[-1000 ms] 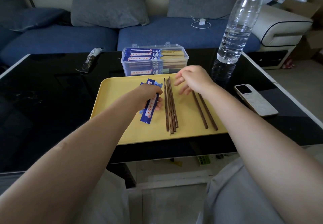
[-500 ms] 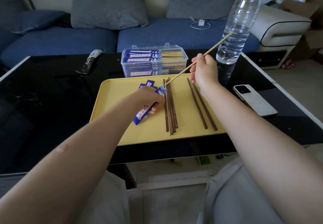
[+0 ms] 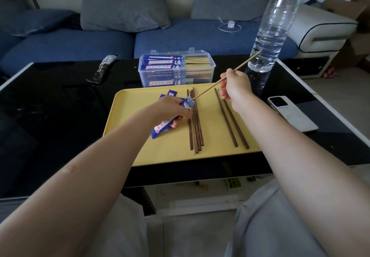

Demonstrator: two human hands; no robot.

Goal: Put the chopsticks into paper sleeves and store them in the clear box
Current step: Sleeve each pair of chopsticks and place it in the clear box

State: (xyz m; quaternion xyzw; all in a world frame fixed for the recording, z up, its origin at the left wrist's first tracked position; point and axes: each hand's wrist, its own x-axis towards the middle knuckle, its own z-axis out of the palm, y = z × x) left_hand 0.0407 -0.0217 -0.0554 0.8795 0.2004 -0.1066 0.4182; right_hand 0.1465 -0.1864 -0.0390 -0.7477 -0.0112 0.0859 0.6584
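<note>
My left hand (image 3: 172, 110) grips a blue paper sleeve (image 3: 161, 128) over the yellow tray (image 3: 128, 120), its open end pointing right. My right hand (image 3: 234, 86) pinches a light wooden chopstick (image 3: 208, 90) that slants down to the left, its tip at the sleeve's mouth. Several dark chopsticks (image 3: 195, 124) lie bunched mid-tray, and two more dark chopsticks (image 3: 230, 122) lie to the right. More blue sleeves (image 3: 171, 93) lie behind my left hand. The clear box (image 3: 176, 70) stands open behind the tray, holding sleeved chopsticks.
A large water bottle (image 3: 270, 32) stands at the back right of the black table (image 3: 50, 116). A white phone (image 3: 292, 114) lies right of the tray. A dark wrapper (image 3: 103, 69) lies at the back left. A blue sofa runs behind.
My right hand picked a light chopstick off the tray and lifted it. Its tip came to the mouth of the sleeve, which my left hand raised and tilted.
</note>
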